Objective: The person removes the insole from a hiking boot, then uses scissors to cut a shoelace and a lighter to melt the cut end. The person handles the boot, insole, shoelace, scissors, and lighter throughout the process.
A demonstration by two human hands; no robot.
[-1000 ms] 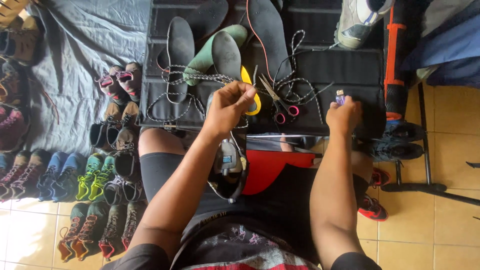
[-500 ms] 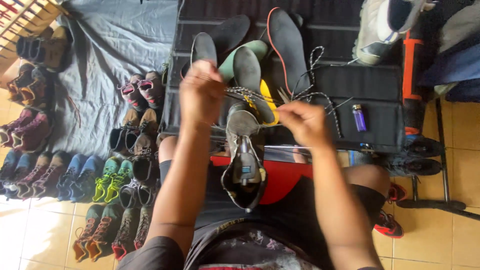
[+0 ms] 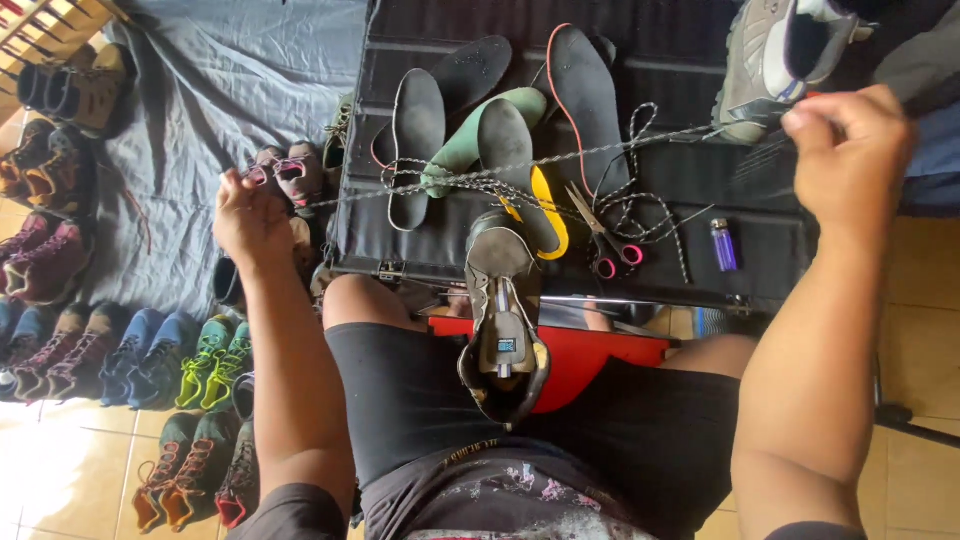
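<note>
Stretching apart since half a second ago, the left hand [image 3: 250, 215] and right hand [image 3: 850, 150] each pinch one end of a shoelace [image 3: 520, 165], now taut and running side to side above the insoles [image 3: 480, 120] on a black case [image 3: 760, 200]; the floor is tiled.

Both arms are spread wide apart and extended forward. The left hand [image 3: 250, 215] is pinched closed, low on its side. The right hand [image 3: 850, 150] is raised higher, fingers curled into a tight pinch.
</note>
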